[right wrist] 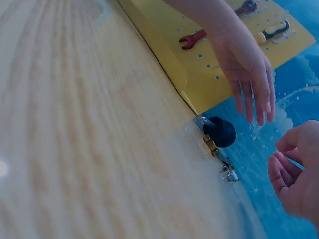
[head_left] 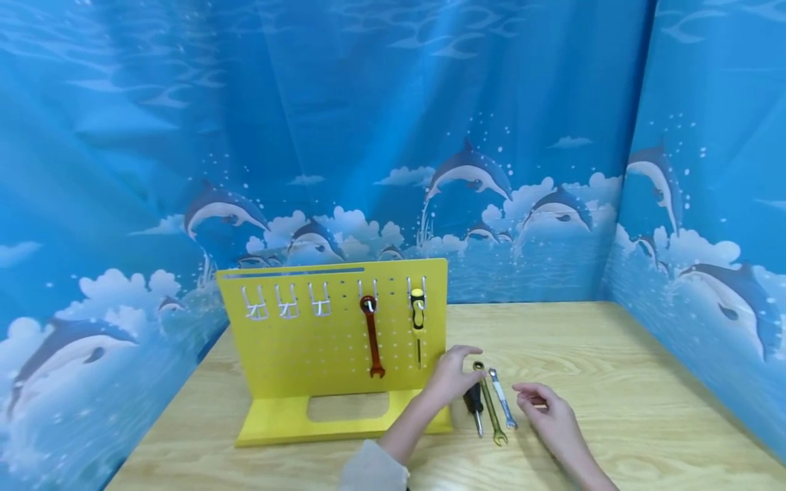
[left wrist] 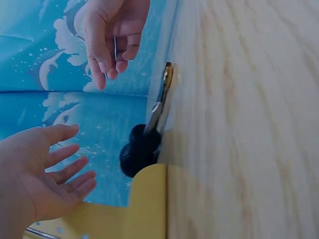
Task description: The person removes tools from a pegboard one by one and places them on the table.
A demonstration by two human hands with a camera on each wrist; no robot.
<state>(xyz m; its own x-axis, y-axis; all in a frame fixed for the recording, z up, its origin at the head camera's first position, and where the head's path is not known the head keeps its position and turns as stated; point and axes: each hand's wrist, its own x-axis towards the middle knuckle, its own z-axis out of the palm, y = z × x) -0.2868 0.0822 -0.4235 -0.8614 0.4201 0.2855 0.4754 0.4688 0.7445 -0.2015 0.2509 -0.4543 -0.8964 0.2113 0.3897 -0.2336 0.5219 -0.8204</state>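
My left hand (head_left: 453, 375) hovers beside the pegboard's right edge with its fingers spread and relaxed. Close under it lies a black-handled screwdriver (head_left: 473, 399), partly hidden by the hand in the head view. To the right of that, a gold-toned wrench (head_left: 491, 409) and a smaller silver wrench (head_left: 503, 401) lie side by side on the table. My right hand (head_left: 552, 416) is to the right of the silver wrench, its fingers loosely bent around nothing. In the left wrist view, the left palm (left wrist: 45, 174) faces the black screwdriver handle (left wrist: 137, 154) without touching it.
A yellow pegboard (head_left: 307, 368) stands upright on the wooden table (head_left: 571, 341). A red wrench (head_left: 373, 337) and a yellow-and-black screwdriver (head_left: 418, 314) hang on its hooks. Three white hooks at its left hold nothing. A blue dolphin-print curtain (head_left: 344, 136) surrounds the table.
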